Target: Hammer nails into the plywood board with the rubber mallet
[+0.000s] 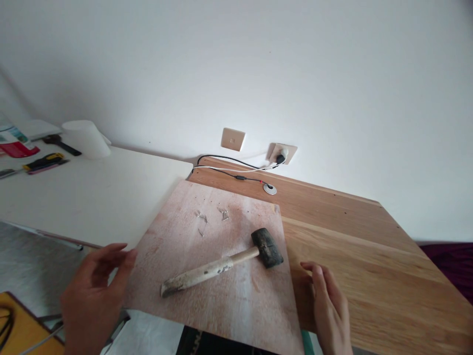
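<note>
Both our hands were free, nothing gripped in either. Our left hand [96, 286] was by the board's [251, 305] left edge, thumb & fingers loosely curled w/ a gap b/w them; can't tell if it touched the board. Our right hand [327, 303] was just off the right edge, over/near the wooden desk [362, 266], fingers half bent. The mallet [229, 264] lay on the board b/w our hands, black head near the right edge, handle slanting toward the left hand. Past it were some small metal fasteners [225, 214], loose in a couple of bunches, too tiny to ID tbh. White table [103, 192] on the left had a white roll [86, 139] + yellow-and-black tool [44, 161]. Cables [229, 170] ran along the wall, fyi.
</note>
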{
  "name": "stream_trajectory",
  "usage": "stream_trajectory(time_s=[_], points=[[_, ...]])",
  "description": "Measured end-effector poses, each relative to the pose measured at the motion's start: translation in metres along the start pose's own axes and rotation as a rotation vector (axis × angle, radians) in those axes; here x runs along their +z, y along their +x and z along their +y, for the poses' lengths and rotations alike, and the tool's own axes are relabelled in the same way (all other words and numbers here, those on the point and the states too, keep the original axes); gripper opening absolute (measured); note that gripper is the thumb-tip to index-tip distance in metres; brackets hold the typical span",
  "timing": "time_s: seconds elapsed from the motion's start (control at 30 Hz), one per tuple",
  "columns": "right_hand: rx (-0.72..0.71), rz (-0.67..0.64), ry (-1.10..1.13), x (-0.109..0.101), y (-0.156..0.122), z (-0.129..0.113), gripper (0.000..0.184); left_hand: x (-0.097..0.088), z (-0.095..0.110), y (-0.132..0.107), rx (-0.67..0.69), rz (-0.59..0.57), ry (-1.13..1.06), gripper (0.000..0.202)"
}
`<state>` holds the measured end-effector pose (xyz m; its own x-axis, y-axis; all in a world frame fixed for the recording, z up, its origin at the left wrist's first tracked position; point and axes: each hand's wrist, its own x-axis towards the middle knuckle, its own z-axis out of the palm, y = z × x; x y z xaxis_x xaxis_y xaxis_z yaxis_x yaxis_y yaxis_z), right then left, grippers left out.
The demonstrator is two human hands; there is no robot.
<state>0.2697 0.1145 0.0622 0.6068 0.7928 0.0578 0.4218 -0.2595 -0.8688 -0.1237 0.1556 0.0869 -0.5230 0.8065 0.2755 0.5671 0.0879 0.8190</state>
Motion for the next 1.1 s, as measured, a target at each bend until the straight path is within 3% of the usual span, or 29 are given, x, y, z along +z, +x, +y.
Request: stream_trajectory(time_s=[0.1,0.3,0.37,0.57,0.83,1.1], points=[[0.040,0.048,0.070,0.005,0.005,0.006,0.053,0.006,0.004,0.010,-0.037,-0.031,0.014,0.030],[-0.018,0.018,0.169,0.016,0.004,0.013,0.051,0.026,0.004,0.047,0.327,-0.230,0.388,0.041],[-0.032,-0.009,0.138,0.016,0.004,0.015,0.049,0.031,-0.001,0.056,0.374,-0.271,0.497,0.046],[-0.090,-0.048,0.085,0.014,0.004,0.021,0.044,0.043,-0.015,0.061,0.342,-0.376,0.543,0.054],[-0.108,-0.092,0.065,0.015,0.001,0.021,0.038,0.045,0.001,0.057,0.361,-0.366,0.660,0.058],[-0.110,-0.108,0.046,0.013,0.001,0.020,0.039,0.045,-0.006,0.056,0.334,-0.373,0.585,0.059]])
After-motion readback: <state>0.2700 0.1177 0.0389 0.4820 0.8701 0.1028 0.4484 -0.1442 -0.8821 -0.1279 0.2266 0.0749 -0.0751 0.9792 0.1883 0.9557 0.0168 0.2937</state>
